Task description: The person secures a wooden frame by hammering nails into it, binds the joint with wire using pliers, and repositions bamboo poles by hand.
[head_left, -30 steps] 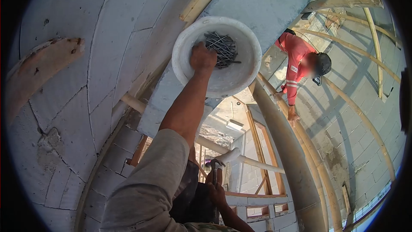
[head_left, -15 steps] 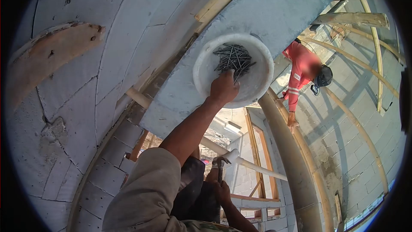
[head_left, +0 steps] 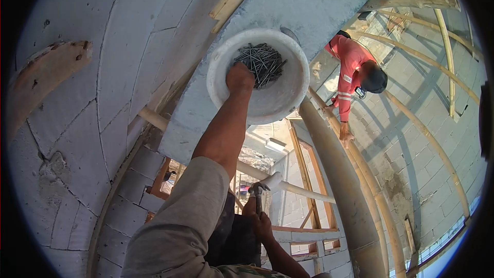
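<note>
My left hand (head_left: 240, 77) is inside a round whitish tub (head_left: 303, 85), at the left edge of a pile of nails (head_left: 263, 64). Its fingers curl closed, their tips hidden beneath the hand, and what they hold cannot be made out. Lower in the view, my right hand (head_left: 264, 228) grips a claw hammer (head_left: 259, 203) by its handle, with the metal head pointing up. The tub rests on a grey slab-like board (head_left: 188, 123).
A co-worker in a red shirt (head_left: 351, 67) leans at the right, one hand on a bamboo pole (head_left: 370, 188). A thick round post (head_left: 329, 149) runs beside it. At left stands a block wall (head_left: 77, 118) with a jutting timber (head_left: 51, 77). Wooden frames (head_left: 303, 175) show below.
My left hand has shifted from the near side of the nail pile to its left side, deeper in the tub. The view has shifted slightly; my right hand keeps the hammer.
</note>
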The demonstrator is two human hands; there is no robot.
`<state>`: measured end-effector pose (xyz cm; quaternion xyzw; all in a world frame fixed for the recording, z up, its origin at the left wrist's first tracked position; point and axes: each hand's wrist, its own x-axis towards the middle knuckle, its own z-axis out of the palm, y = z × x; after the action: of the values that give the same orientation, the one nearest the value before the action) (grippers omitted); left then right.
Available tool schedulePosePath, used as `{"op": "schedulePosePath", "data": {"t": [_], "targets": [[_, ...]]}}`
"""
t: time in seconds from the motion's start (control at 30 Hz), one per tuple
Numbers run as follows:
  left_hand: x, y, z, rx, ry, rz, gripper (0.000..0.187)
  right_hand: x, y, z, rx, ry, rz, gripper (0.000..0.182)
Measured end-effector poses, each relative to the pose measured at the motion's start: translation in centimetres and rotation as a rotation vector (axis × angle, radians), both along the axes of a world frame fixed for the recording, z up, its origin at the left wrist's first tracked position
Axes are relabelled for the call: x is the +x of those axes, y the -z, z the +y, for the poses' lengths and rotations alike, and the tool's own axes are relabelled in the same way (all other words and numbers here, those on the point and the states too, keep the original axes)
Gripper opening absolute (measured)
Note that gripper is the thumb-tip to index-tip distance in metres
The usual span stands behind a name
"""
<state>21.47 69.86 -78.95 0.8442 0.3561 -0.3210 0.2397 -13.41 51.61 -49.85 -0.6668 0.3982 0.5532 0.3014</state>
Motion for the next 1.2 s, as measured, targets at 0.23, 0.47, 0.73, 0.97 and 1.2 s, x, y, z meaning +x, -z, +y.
{"op": "schedulePosePath", "data": {"t": [0.23,0.47,0.73,0.97,1.2], "targets": [[0.4,1.7,0.2,0.069,0.150,0.005,0.015,-0.3,0.1,-0.6,-0.012,0.108,0.007,0.040],[1.4,0.5,-0.2,0.061,0.080,0.079,0.019,1.9,0.1,-0.6,-0.042,0.102,-0.006,0.043],[1.4,1.3,1.0,-0.040,0.076,0.100,0.029,1.1,0.2,0.0,0.002,0.123,0.042,0.043],[0.2,-2.3,0.2,-0.004,0.171,-0.068,0.030,2.0,-1.3,0.6,0.005,0.163,0.080,0.039],[-0.3,-9.2,1.4,-0.028,0.168,-0.294,0.025,2.2,-4.3,0.5,-0.035,-0.012,-0.005,0.039]]}}
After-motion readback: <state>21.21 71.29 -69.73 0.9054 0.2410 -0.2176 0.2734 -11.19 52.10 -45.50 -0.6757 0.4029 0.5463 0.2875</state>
